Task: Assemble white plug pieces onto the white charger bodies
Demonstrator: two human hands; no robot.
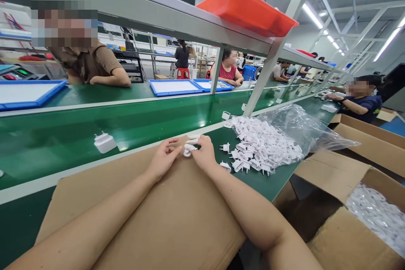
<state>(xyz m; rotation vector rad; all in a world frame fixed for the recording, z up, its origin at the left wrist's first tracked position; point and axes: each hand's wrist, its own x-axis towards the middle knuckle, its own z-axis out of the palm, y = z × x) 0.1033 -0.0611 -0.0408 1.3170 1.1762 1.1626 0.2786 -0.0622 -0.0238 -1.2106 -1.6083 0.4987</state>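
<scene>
Both my hands meet over a flat sheet of brown cardboard (142,215) on the green bench. My right hand (202,152) is closed around a small white plug part (189,149), with white finger cots on some fingertips. My left hand (164,158) has its fingers curled and touches the same part from the left. A pile of white plug parts (265,143) lies just right of my hands, spilling from a clear plastic bag (303,128). Loose plug parts (225,147) lie between the pile and my right hand.
A white charger (105,142) rides on the green conveyor belt (95,126). An open cardboard box (363,219) with white parts stands at the right. Blue trays (175,87) and seated co-workers line the far side. A red bin (249,10) sits on the overhead shelf.
</scene>
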